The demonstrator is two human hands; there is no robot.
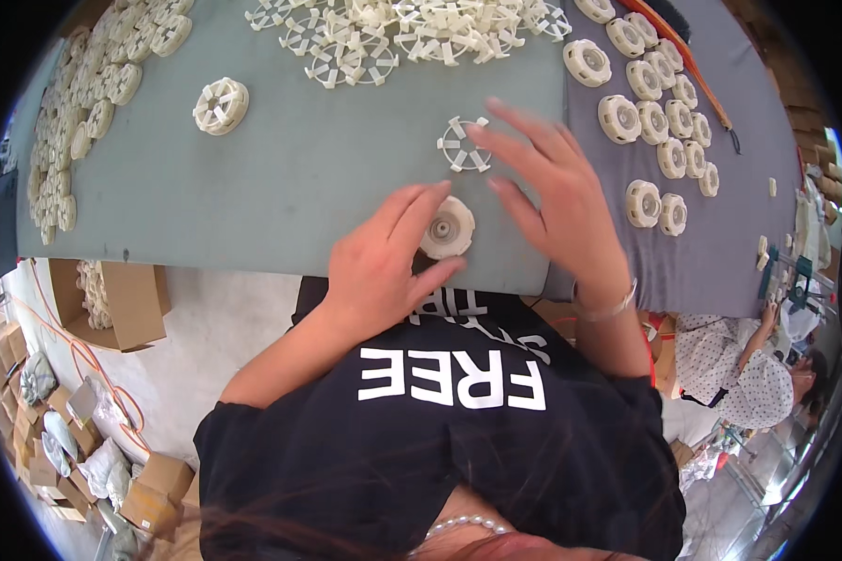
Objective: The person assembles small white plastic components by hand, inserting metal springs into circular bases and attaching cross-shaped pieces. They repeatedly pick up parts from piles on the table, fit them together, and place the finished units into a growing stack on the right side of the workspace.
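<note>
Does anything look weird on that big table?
Nothing looks plainly broken or spilled. One round cream piece sits alone on the green tabletop, away from the crowd of pieces at left, so it looks a bit lost. A spoked ring also lies apart from its heap, near the right hand.

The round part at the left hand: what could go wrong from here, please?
The round part appears close to the near edge of the table; if the left hand slips, it might drop off. The right hand partly overlaps the spoked ring in this view; a bump might push it away or bend its thin rim.
</note>
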